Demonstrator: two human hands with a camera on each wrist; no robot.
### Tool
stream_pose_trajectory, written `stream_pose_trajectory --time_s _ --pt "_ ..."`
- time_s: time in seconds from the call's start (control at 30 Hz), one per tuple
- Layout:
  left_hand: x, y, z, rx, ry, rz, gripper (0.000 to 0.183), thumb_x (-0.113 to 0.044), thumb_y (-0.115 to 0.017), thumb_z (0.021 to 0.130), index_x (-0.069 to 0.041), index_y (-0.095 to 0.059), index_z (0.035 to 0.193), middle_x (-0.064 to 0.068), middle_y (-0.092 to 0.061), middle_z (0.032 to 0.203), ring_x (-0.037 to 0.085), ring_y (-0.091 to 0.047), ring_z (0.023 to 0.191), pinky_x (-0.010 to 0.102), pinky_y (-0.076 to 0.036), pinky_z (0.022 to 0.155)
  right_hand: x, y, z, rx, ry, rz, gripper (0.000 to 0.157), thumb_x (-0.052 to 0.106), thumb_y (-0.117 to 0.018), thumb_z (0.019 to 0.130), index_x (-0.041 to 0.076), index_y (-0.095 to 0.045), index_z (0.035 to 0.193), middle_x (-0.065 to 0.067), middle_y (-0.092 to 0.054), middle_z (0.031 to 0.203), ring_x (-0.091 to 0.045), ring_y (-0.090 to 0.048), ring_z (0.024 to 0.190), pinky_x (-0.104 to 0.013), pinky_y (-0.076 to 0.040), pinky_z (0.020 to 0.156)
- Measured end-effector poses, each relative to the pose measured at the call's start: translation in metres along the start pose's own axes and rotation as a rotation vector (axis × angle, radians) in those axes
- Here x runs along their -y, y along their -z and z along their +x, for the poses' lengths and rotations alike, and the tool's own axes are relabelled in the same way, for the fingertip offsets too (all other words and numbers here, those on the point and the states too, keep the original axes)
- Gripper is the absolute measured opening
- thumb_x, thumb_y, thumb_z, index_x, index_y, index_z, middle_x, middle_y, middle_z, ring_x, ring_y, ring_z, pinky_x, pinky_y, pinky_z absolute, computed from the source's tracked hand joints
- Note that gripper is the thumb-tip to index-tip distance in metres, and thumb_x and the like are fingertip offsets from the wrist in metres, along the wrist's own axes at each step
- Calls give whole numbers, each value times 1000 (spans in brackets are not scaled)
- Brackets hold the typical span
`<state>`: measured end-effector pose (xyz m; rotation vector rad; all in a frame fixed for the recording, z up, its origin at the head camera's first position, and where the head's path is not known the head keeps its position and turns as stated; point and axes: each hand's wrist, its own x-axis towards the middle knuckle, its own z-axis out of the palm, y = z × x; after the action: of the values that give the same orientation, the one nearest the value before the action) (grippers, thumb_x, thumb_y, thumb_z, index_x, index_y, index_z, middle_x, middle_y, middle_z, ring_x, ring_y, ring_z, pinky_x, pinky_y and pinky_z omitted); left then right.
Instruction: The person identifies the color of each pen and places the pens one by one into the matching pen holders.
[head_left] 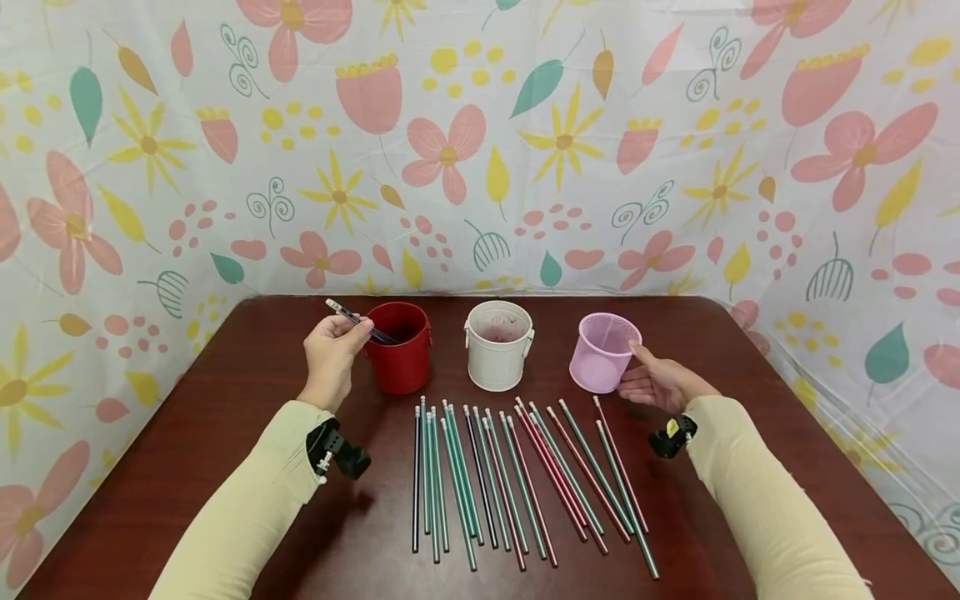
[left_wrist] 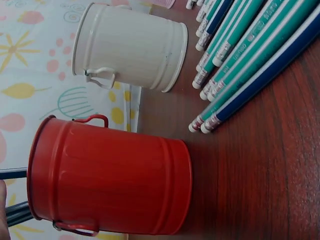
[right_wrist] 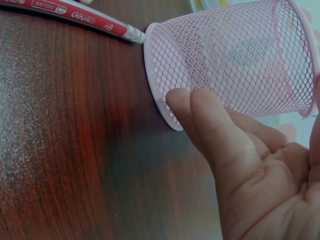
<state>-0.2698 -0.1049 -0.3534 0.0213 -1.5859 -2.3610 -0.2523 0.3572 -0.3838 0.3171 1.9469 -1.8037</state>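
"What are the hands doing?"

"The left hand [head_left: 330,358] pinches dark pencils [head_left: 344,312] between thumb and fingers. They slant over the mouth of the red bucket [head_left: 400,368], eraser ends up to the left, lower ends at its opening."

"And the right?"

"The right hand [head_left: 663,383] has its fingers extended, not curled, beside the lower part of a pink mesh cup [head_left: 596,367]. Its thumb is at the rim."

"What else is there?"

"A white bucket [head_left: 495,357] stands between the red one and the pink cup, all three upright in a row towards the back of a dark brown worktop [head_left: 187,467]. In front of them lie loose pencils [head_left: 533,493], dark blue, green and red, side by side with white erasers pointing towards the containers. Behind hangs a cloth [head_left: 442,237] printed with flowers and leaves."
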Motion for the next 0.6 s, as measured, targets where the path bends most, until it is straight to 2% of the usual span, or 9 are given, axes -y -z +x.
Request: stream_pose_trajectory --time_s 0.13,0.27,0.4,0.5,0.6 --pt "1 3 1 -22 8 27 24 7 -67 84 -12 -61 72 -3 -62 73 4 -64 69 20 -54 73 0 -1 0 -3 3 2 94 59 -28 96 -26 -20 134 -10 -62 93 -15 -66 84 -27 -55 79" --pt "2 7 3 -36 19 43 16 4 -70 84 -9 -66 76 -4 -65 76 4 -66 70 21 -55 73 0 -1 -1 -9 4 8 92 58 -28 97 -26 -21 134 -10 -63 92 -14 -66 82 -26 -55 77" --pt "3 11 5 -49 43 74 7 3 -68 85 0 -68 91 -7 -68 75 5 -67 70 23 -55 73 -1 0 -1 -11 1 12 92 58 -28 97 -26 -21 134 -9 -63 91 -14 -66 81 -26 -55 76" --pt "4 12 7 -62 77 108 19 5 -65 87 10 -62 105 -10 -67 70 4 -67 68 22 -55 73 -1 0 -1 -9 0 15 91 57 -27 98 -26 -21 134 -9 -63 91 -14 -66 81 -27 -55 77" --pt "4 13 9 -81 105 134 30 6 -64 87 17 -55 113 -12 -65 69 2 -67 67 21 -55 72 0 0 -1 -11 1 21 88 55 -27 99 -26 -22 133 -9 -64 90 -15 -66 81 -27 -55 77"
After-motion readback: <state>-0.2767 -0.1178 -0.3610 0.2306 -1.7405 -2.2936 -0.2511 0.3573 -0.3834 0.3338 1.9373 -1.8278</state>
